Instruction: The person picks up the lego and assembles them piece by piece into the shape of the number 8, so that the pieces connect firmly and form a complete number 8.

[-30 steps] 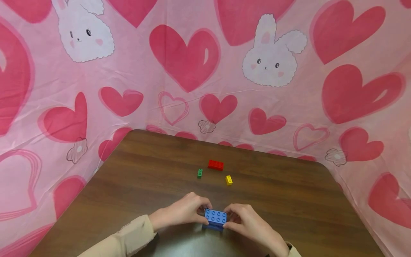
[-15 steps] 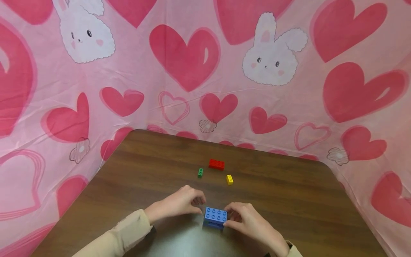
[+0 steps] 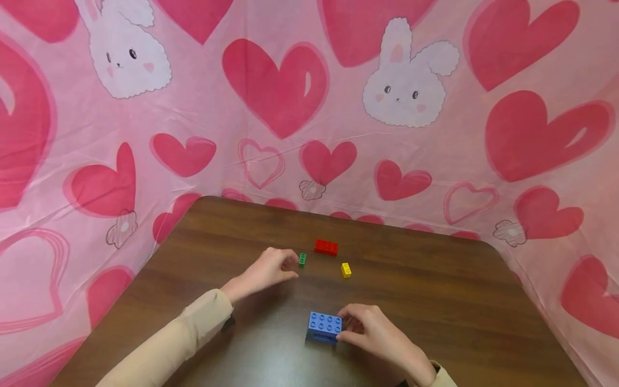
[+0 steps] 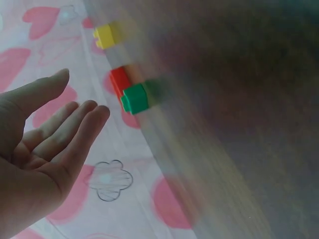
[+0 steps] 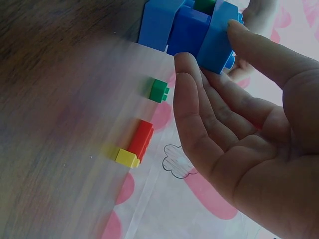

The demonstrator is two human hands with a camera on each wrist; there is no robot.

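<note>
In the head view a stack of toy building bricks (image 3: 324,327) stands on the table, its top a studded light blue brick. The right wrist view shows a darker blue brick (image 5: 189,27) between two wider blue ones, plus a bit of green behind. My right hand (image 3: 379,333) holds the stack's right end between thumb and fingers. My left hand (image 3: 268,269) reaches forward, its fingers relaxed and holding nothing. Just beyond its fingertips lies a small green brick (image 3: 302,260), apart from them in the left wrist view.
A red brick (image 3: 326,248) lies behind the green one, and a small yellow brick (image 3: 345,270) to its right. The brown wooden table (image 3: 425,285) backs onto a pink cloth (image 3: 271,161) printed with hearts and rabbits.
My left hand has let go of the blue brick stack and moved forward to beside the green brick. My right hand stays at the stack.
</note>
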